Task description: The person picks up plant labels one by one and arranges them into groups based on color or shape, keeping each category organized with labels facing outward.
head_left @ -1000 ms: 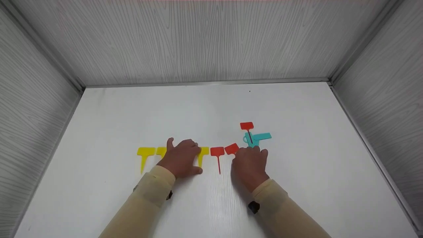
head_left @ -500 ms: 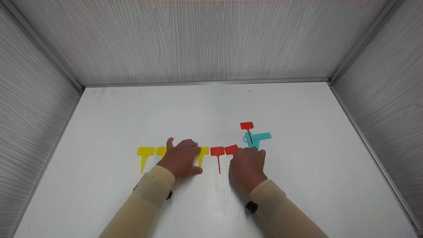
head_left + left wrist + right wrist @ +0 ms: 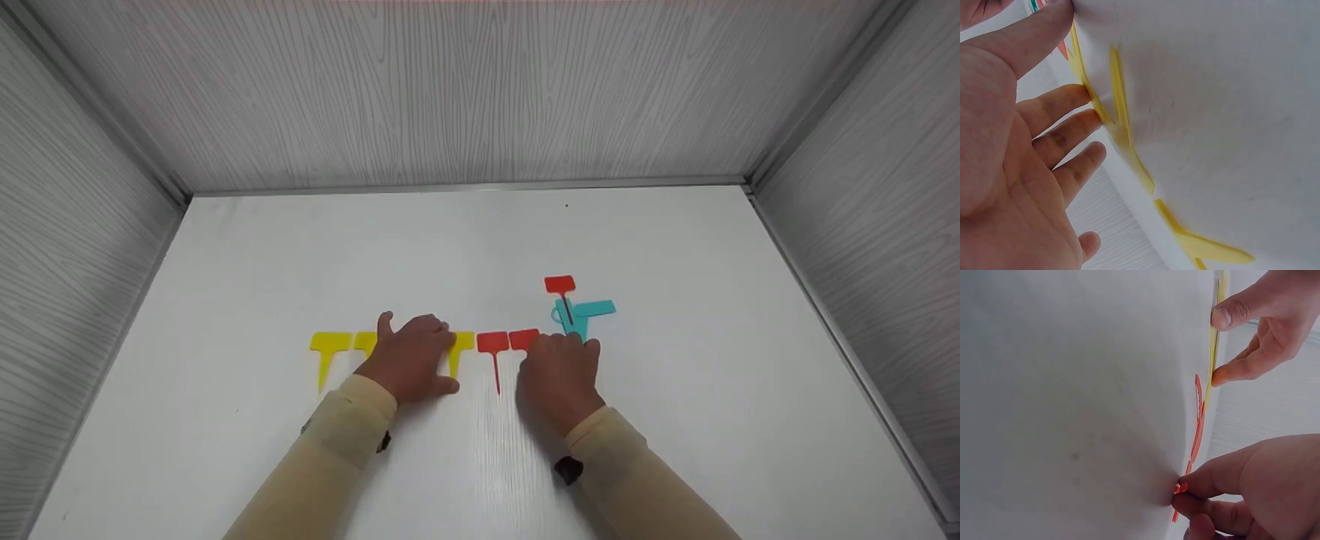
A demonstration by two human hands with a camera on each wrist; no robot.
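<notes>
Right hand [image 3: 559, 371] slid left | apparently pressing red tag [image 3: 523, 339]

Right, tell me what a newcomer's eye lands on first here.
First, the row of bright T-shaped tags near the front of the white table: yellow tags on the left, red tags beside them. The left hand rests on the yellow ones; the right hand touches a red tag. Behind it, another red tag lies across teal tags.

Even, bright light; wrist views soft

Soft overhead light is filling the head view, casting faint shadows just beneath the left hand [image 3: 409, 360] and right hand [image 3: 559, 375]. Mild sheen is streaking the table [image 3: 480, 465] between them. Both wrist views are blurring close to the fingers.
</notes>
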